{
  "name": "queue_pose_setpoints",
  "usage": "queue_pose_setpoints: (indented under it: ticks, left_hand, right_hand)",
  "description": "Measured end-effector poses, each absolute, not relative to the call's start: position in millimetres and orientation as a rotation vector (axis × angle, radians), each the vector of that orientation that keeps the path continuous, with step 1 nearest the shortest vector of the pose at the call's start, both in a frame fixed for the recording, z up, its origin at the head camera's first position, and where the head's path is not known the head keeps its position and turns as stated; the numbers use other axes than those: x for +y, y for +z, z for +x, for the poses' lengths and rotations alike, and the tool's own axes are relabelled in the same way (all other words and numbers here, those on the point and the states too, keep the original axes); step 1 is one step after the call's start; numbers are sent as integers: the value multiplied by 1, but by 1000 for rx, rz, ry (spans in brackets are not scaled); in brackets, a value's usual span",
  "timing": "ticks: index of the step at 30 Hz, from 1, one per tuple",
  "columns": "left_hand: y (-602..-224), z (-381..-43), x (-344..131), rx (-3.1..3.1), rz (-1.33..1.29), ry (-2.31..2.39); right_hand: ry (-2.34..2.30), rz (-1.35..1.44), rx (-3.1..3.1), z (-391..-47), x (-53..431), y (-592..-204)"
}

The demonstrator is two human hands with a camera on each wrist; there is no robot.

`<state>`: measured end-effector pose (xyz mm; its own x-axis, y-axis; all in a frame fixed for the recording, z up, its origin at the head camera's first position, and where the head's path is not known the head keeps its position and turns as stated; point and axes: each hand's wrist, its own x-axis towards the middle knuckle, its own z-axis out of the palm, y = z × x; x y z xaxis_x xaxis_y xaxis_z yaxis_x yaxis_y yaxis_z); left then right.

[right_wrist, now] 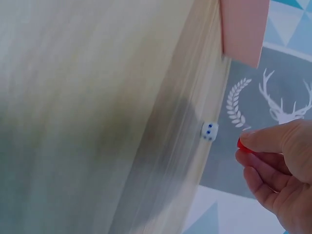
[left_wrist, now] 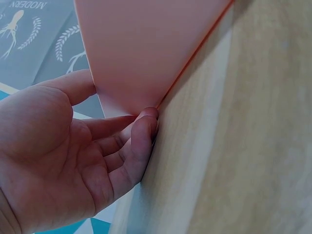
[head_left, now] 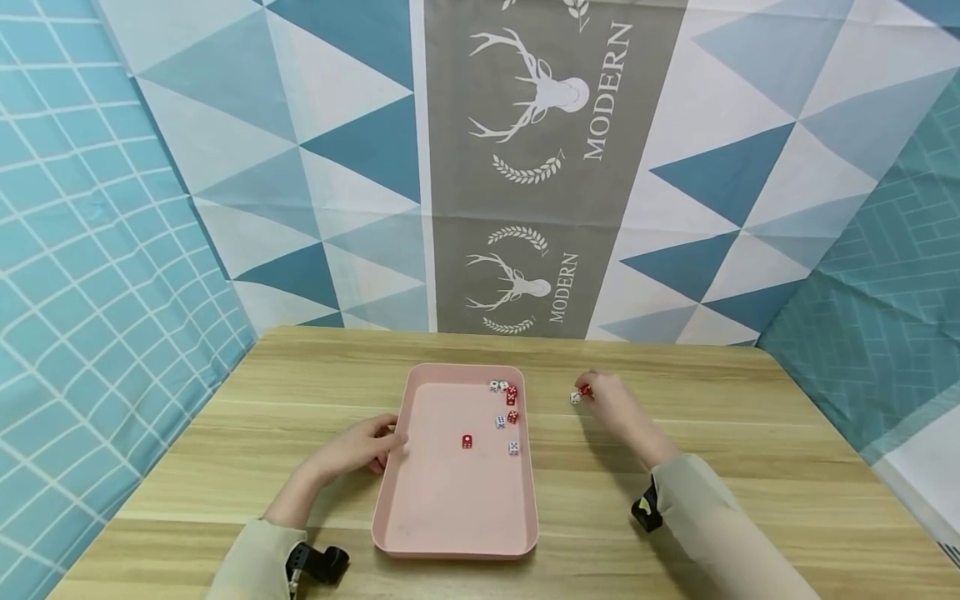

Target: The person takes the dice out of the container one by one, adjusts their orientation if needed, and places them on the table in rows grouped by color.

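A pink tray (head_left: 457, 508) lies on the table with several red and white dice inside, mostly along its right side. My left hand (head_left: 362, 444) grips the tray's left wall, thumb over the rim and fingers low on the outside; the left wrist view shows the fingertips at the wall's bottom edge. Right of the tray, my right hand (head_left: 611, 402) pinches a red die (right_wrist: 242, 146) between thumb and fingers. A white die (right_wrist: 209, 131) with blue dots sits on the table just beside those fingertips. Inside the tray, one red die (head_left: 467, 442) lies apart near the middle.
The wooden table (head_left: 720, 500) reaches back to a patterned cloth wall (head_left: 360, 167) with deer prints. At the tray's far right corner, white dice (head_left: 503, 386) and red dice (head_left: 511, 399) sit close together. Another white die (head_left: 513, 448) is near the right wall.
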<state>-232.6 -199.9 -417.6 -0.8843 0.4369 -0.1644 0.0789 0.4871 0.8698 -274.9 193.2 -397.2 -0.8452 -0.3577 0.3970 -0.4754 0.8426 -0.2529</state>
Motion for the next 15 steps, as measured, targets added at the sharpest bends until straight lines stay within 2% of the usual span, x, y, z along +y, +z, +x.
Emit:
queue_pose_setpoints:
  ticks: [15]
  left_hand:
    - [-415, -232, -199, 2346, 438, 1383]
  right_hand:
    - [481, 555, -2828, -290, 211, -409]
